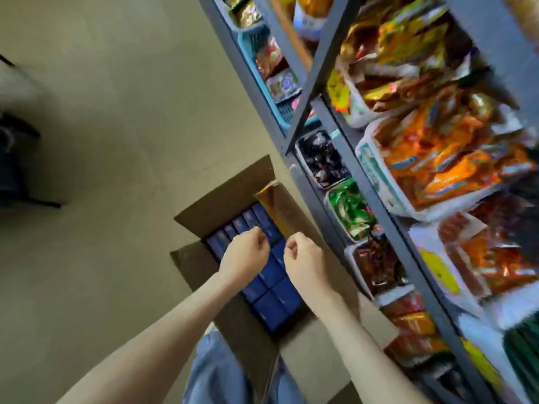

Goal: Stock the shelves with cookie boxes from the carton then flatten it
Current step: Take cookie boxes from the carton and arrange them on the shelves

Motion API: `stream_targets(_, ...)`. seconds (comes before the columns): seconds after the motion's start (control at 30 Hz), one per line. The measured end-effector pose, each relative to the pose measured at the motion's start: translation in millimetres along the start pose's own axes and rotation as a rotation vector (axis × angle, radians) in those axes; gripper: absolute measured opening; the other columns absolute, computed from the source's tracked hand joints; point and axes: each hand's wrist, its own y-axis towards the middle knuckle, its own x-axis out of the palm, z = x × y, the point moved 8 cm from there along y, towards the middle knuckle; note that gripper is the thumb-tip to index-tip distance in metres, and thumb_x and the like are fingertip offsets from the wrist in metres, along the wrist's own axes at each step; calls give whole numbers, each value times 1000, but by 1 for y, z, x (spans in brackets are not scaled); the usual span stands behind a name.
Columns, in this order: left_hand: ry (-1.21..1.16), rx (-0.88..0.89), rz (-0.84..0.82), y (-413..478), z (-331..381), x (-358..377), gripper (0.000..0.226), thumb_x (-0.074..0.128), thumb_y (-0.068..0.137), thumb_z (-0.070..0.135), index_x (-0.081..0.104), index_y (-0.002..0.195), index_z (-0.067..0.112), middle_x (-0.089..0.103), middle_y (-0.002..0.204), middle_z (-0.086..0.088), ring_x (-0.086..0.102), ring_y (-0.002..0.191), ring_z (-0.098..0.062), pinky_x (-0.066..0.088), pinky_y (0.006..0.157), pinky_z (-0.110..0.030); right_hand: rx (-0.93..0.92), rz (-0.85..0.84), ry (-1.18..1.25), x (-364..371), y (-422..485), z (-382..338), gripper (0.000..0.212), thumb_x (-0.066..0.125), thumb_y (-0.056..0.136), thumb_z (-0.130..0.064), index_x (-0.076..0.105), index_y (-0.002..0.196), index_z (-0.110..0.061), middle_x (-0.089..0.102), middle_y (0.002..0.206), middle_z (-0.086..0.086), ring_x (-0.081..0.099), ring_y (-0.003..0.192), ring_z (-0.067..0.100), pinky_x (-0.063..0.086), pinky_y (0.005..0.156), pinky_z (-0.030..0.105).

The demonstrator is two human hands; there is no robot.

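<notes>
Open carton (221, 199) on floor beside stocked shelves (320, 68) | blue cookie boxes (274, 287) packed inside | left hand (245, 253), right hand (303, 259) above them, fingers curled, nothing visibly gripped.

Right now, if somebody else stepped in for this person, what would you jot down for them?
The left hand has curled fingers and nothing in it, above the blue cookie boxes.
The right hand is curled beside the shelf-side flap; whether it grips it is unclear.
The carton stands open on the floor by the shelves, and looks full.
Done: carton opened.
Left: move all boxes to the shelves, then flatten the carton.
</notes>
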Motion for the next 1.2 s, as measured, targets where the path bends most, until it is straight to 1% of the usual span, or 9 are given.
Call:
stream_targets(0.2,57,-73,-74,70,-100,110,19,42,93,21,45,78,10,63,88,-14,59,85,-34,35,64,-32,190,-176,6,147,63,101,14,47,95,-12,55,106,-9,58,110,9,54,101,25,36,75,26)
stream_targets(0.37,4,-86,-142,116,-142,182,24,39,95,18,55,111,13,63,113,-8,59,100,-29,43,76,-33,369,-252,144,230,103,169,54,52,96,-13,28,144,-11,34,147,12,42,129,29,40,95,35)
stream_targets(0.5,-218,85,-129,136,-119,208,51,39,96,10,33,144,27,47,142,1,46,127,-14,40,97,-26,306,112,165,221,135,194,66,53,95,-17,17,150,-7,23,155,15,28,140,26,26,110,33)
stream_targets(0.63,-350,298,-179,148,-79,221,73,40,88,-2,20,149,33,33,151,5,31,137,-7,27,104,-15,105,397,126,199,147,190,76,62,89,-13,16,150,-7,22,155,17,22,143,28,23,116,46)
stream_targets(0.77,-389,242,-77,172,-88,218,70,44,92,6,16,150,34,28,153,2,28,139,-12,27,108,-20,38,586,-2,169,166,192,80,64,83,-14,20,150,-12,30,153,11,28,140,27,24,110,49)
stream_targets(0.87,-216,33,-93,191,-125,230,62,41,97,14,16,149,38,21,154,2,35,132,-17,30,94,-17,36,538,-92,169,190,198,89,67,81,-19,13,152,-15,23,156,7,20,144,24,19,111,54)
stream_targets(0.93,6,-49,-152,201,-150,243,59,40,96,12,23,148,34,17,155,-5,28,137,-26,35,104,-35,9,456,-203,179,206,201,95,69,82,-25,5,152,-17,17,158,5,14,146,21,10,113,54)
stream_targets(1.0,324,22,-242,207,-160,260,60,45,92,8,28,146,27,16,153,-12,19,139,-33,23,114,-48,-5,415,-313,184,217,206,98,67,84,-29,-3,152,-17,11,160,3,6,146,16,3,113,53)
stream_targets(1.2,1006,443,-298,228,-145,299,72,55,92,25,13,151,21,1,158,-14,-2,146,-30,-3,115,-53,-55,365,-468,192,218,221,104,62,86,-25,-23,144,-17,-6,159,0,-12,142,10,-11,112,47)
